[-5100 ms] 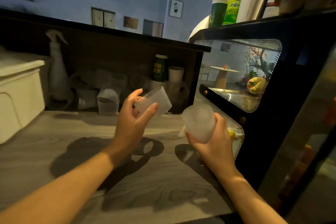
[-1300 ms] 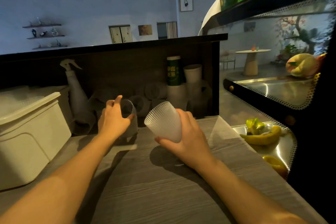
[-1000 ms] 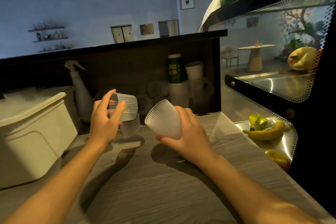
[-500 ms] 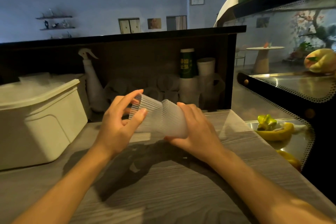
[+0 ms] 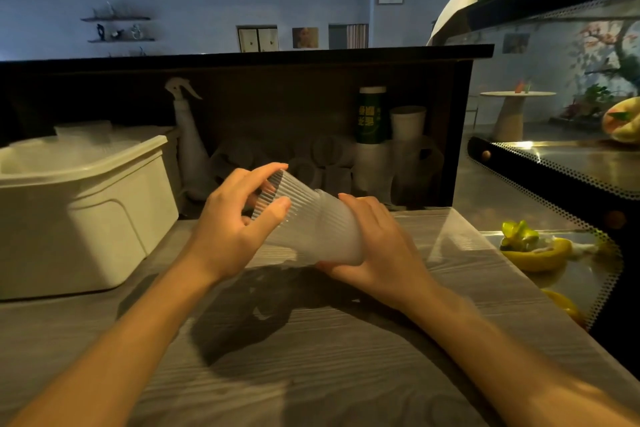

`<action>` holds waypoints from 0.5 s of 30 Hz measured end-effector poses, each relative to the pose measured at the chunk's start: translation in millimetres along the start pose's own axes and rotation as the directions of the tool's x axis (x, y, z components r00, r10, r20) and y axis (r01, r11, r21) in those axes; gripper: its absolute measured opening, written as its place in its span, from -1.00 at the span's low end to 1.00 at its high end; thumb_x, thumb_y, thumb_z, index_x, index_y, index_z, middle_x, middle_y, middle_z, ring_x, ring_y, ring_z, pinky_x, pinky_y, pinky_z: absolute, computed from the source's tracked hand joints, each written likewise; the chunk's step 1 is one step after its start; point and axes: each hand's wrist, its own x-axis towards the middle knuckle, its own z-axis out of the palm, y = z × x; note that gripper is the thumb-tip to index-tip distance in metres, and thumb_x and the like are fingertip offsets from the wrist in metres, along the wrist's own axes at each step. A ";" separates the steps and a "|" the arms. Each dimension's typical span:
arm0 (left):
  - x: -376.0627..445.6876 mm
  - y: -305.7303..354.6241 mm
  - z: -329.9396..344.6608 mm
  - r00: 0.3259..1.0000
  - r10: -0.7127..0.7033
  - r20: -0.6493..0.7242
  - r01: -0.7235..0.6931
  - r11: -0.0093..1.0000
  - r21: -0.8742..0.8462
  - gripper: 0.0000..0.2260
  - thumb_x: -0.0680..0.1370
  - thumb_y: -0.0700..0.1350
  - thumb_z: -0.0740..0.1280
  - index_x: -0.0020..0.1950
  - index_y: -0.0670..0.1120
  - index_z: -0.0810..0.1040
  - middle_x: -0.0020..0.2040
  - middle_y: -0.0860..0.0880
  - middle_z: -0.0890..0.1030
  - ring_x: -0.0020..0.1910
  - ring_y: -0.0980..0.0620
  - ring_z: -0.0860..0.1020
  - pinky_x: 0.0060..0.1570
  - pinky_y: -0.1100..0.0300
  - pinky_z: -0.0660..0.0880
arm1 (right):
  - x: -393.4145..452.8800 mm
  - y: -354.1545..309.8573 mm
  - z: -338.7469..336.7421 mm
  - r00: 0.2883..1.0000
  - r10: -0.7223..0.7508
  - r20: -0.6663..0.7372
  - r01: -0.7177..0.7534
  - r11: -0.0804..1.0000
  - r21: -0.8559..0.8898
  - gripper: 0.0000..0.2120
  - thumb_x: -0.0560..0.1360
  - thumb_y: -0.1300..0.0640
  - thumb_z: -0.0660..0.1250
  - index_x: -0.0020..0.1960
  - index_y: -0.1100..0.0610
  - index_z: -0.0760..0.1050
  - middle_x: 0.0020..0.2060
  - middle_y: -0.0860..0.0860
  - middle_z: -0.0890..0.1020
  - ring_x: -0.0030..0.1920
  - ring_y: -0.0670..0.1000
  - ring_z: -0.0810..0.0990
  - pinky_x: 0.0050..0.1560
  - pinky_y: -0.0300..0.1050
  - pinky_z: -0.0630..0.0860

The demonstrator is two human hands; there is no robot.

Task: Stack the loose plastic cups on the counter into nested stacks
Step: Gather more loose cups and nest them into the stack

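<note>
Listing left to right, with hazards noted. Storage bin (image 5: 79,204), cream, lidded, on the worktop (image 5: 311,357) at far left: well apart from the action, no hazard. Spray bottle (image 5: 188,146), upright at the back beside the bin: near the left elbow's reach only if the arm swings wide. Left hand (image 5: 235,229), fingers closed around the ribbed cup (image 5: 277,198), held in the air above the worktop, pointing its narrow end rightward into the stack. Risk: thin walls may buckle under a hard pinch, or the cup may enter askew and jam against the ribs. Right hand (image 5: 377,253), clamped around the nested stack (image 5: 329,236), tilted with its mouth up-left; the two pieces appear partly engaged. Risk: a push without firm counter-hold could slide the stack out of the palm onto the worktop. Loose cups (image 5: 311,166) lying dim at the back, count unclear: still to be gathered, and easily rolled by a careless reach. Display case (image 5: 554,184), far right, fruit inside: clear of the work.
</note>
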 end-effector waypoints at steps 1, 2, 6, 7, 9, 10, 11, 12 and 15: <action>-0.7 -0.8 1.5 1.000 -0.013 0.017 0.013 1.000 -0.003 -0.47 0.42 0.31 0.19 0.37 0.19 0.41 0.08 0.15 0.46 0.08 0.28 0.47 -0.10 0.41 0.51 | 0.2 -0.5 0.3 1.000 -0.012 -0.001 0.012 1.000 -0.011 -0.12 0.30 -0.26 0.51 0.46 0.05 0.22 0.27 -0.03 0.40 0.20 -0.11 0.37 0.08 -0.17 0.43; -2.4 -0.8 5.4 0.999 -0.017 0.043 0.017 1.000 0.002 -0.44 0.42 0.34 0.19 0.39 0.19 0.40 0.10 0.15 0.45 0.09 0.28 0.47 -0.08 0.38 0.52 | 0.5 -1.1 1.0 1.000 -0.025 -0.002 0.025 0.999 -0.023 -0.12 0.30 -0.26 0.51 0.46 0.06 0.22 0.26 -0.02 0.41 0.19 -0.11 0.37 0.07 -0.17 0.44; -15.8 5.4 40.0 0.980 -0.039 0.193 0.036 0.999 0.019 -0.23 0.43 0.50 0.01 0.57 0.21 0.04 0.41 0.26 0.19 0.24 0.35 0.32 0.07 0.38 0.36 | 0.9 -2.5 1.3 1.000 -0.010 -0.006 0.010 1.000 -0.006 -0.11 0.30 -0.22 0.52 0.47 0.06 0.21 0.26 -0.03 0.40 0.18 -0.09 0.39 0.09 -0.16 0.45; -15.5 4.6 47.7 0.975 -0.049 0.218 0.057 0.998 -0.033 -0.24 0.43 0.50 -0.02 0.57 0.23 -0.02 0.42 0.33 0.12 0.27 0.42 0.26 0.09 0.40 0.33 | 0.9 -1.6 0.2 1.000 0.001 -0.004 -0.001 1.000 0.004 -0.12 0.30 -0.22 0.51 0.47 0.05 0.20 0.25 -0.04 0.39 0.18 -0.09 0.39 0.09 -0.14 0.46; -10.2 1.5 53.7 0.978 -0.060 0.200 0.086 0.989 -0.122 -0.29 0.43 0.52 -0.05 0.54 0.31 0.00 0.44 0.35 0.11 0.34 0.46 0.20 0.22 0.35 0.31 | 0.8 2.4 -2.5 0.999 0.037 -0.011 -0.037 0.999 0.029 -0.12 0.29 -0.28 0.46 0.46 0.03 0.20 0.23 -0.07 0.39 0.17 -0.09 0.40 0.05 -0.09 0.51; -5.3 -1.9 53.7 0.985 -0.082 0.152 0.105 0.983 -0.149 -0.32 0.42 0.53 -0.04 0.50 0.34 0.05 0.44 0.32 0.17 0.39 0.38 0.22 0.30 0.28 0.30 | 0.9 5.5 -3.4 0.997 0.067 -0.025 -0.066 0.997 0.048 -0.12 0.28 -0.31 0.44 0.45 0.02 0.21 0.21 -0.07 0.39 0.16 -0.09 0.42 0.03 -0.07 0.52; -0.8 -7.2 52.7 0.989 -0.118 0.087 0.131 0.977 -0.168 -0.35 0.42 0.53 0.00 0.48 0.36 0.10 0.43 0.31 0.23 0.41 0.29 0.25 0.33 0.21 0.29 | 1.2 8.5 -4.5 0.994 0.106 -0.041 -0.103 0.992 0.070 -0.12 0.27 -0.32 0.43 0.45 0.02 0.23 0.19 -0.08 0.40 0.14 -0.08 0.43 0.01 -0.04 0.54; 3.4 -15.8 51.7 0.986 -0.165 0.027 0.167 0.972 -0.167 -0.36 0.44 0.49 0.07 0.49 0.34 0.13 0.43 0.27 0.27 0.41 0.23 0.28 0.33 0.17 0.30 | 1.3 11.9 -5.3 0.987 0.149 -0.059 -0.143 0.986 0.089 -0.12 0.27 -0.31 0.45 0.44 0.02 0.24 0.18 -0.08 0.40 0.14 -0.07 0.44 0.00 0.00 0.55; 17.8 -49.2 48.3 0.946 -0.297 -0.126 0.301 0.954 0.006 -0.27 0.47 0.33 0.30 0.55 0.14 0.14 0.48 0.09 0.26 0.44 0.07 0.27 0.38 -0.03 0.33 | 1.4 21.4 -8.1 0.960 0.252 -0.124 -0.236 0.963 0.126 -0.16 0.28 -0.26 0.51 0.43 -0.01 0.24 0.15 -0.14 0.36 0.12 -0.08 0.44 -0.01 0.05 0.57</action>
